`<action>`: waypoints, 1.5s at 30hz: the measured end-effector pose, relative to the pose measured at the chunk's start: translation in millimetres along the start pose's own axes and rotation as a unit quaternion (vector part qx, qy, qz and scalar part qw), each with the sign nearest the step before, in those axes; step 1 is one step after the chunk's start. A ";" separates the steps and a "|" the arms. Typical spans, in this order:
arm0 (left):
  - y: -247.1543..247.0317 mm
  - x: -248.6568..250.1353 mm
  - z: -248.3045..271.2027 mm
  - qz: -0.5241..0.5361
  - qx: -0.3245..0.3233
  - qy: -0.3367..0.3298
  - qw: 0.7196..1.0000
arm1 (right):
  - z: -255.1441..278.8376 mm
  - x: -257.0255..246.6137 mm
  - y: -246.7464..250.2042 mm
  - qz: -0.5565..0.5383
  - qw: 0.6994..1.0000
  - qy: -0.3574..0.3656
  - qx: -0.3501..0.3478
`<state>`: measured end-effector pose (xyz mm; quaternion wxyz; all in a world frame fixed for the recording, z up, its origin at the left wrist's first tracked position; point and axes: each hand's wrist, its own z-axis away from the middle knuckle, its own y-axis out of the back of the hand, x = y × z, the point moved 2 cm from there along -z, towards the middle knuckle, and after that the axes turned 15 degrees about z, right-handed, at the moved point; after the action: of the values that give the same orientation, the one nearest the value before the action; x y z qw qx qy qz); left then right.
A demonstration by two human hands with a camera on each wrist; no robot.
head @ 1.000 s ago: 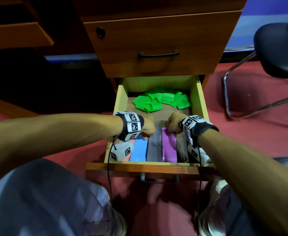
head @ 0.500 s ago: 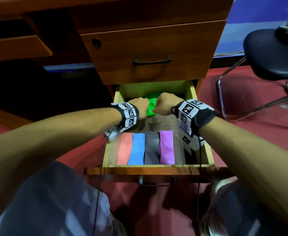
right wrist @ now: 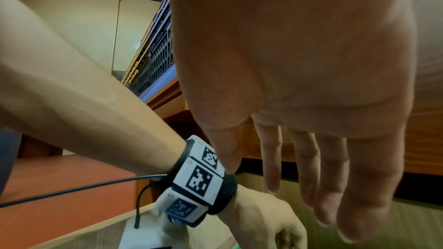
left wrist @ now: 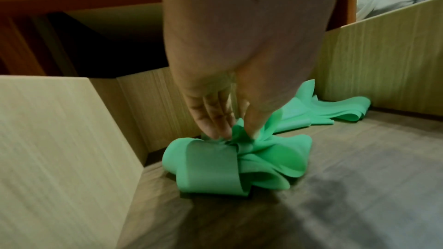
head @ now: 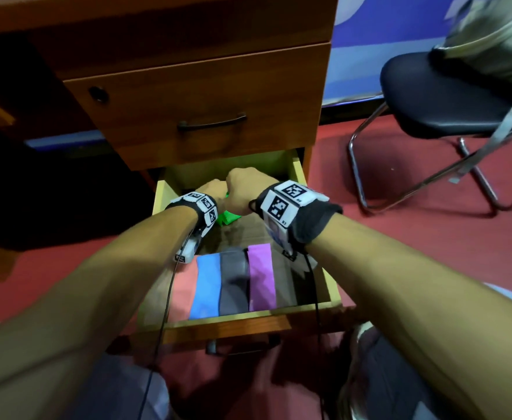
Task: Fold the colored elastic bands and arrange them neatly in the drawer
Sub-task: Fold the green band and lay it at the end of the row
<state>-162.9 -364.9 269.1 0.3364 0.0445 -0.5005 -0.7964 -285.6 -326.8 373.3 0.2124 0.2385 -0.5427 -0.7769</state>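
Observation:
The drawer (head: 329,287) stands pulled out. Along its front lie folded bands side by side: salmon (head: 182,286), blue (head: 207,286), grey (head: 233,283) and purple (head: 260,277). A crumpled green band (head: 229,218) lies at the back. My left hand (head: 210,190) reaches down onto it, and the left wrist view shows that hand (left wrist: 230,133) pinching a bunched fold of the green band (left wrist: 210,166) between thumb and fingers. My right hand (head: 247,189) hovers just right of the left one; in the right wrist view its fingers (right wrist: 309,183) hang straight and hold nothing.
A shut upper drawer with a dark handle (head: 212,124) overhangs the back of the open one. A black chair (head: 448,98) with metal legs stands on the red floor at right. My knees sit below the drawer front.
Both hands left the folded bands at the front and moved to the back of the drawer. The left hand has taken hold of the green band.

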 end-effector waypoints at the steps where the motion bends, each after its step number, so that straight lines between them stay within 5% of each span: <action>1: 6.1 3.3 14.9 0.011 0.023 -0.017 1.000 | 1.8 0.9 1.4 -0.003 1.000 0.002 0.003; 8: 36.9 10.7 72.3 0.132 0.074 -0.148 0.977 | 19.0 11.0 10.9 -0.009 0.999 -0.028 0.030; 12: 61.4 4.9 121.1 0.255 0.136 -0.205 0.935 | 27.3 12.6 12.5 -0.090 0.994 -0.034 0.055; 17: 74.9 -16.9 171.8 0.264 0.218 -0.299 0.891 | 43.5 -0.5 14.5 -0.122 0.980 0.019 0.155; 23: 80.9 -42.1 174.8 0.329 0.252 -0.314 0.854 | 44.6 4.7 9.9 -0.174 0.970 0.031 0.168; 29: 86.1 -53.6 160.7 0.340 0.293 -0.278 0.849 | 38.1 6.0 11.0 -0.247 0.954 0.016 0.170; 35: 88.7 -60.4 142.1 0.358 0.306 -0.245 0.848 | 35.7 -4.6 13.1 -0.375 0.923 0.008 0.088; 38: 86.5 -57.5 140.9 0.360 0.305 -0.249 0.846 | 38.2 -5.9 13.2 -0.444 0.893 -0.050 0.060; 43: 83.4 -49.3 150.2 0.328 0.303 -0.280 0.850 | 43.6 -1.3 8.9 -0.631 0.766 -0.110 -0.051; 45: 80.4 -45.7 154.3 0.329 0.283 -0.288 0.854 | 47.1 4.6 8.9 -0.660 0.738 -0.122 -0.069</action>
<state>-151.1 -241.8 399.8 0.3925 -0.2608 -0.7642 -0.4404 -316.9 -297.4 395.1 -0.4059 0.4249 -0.2151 -0.7800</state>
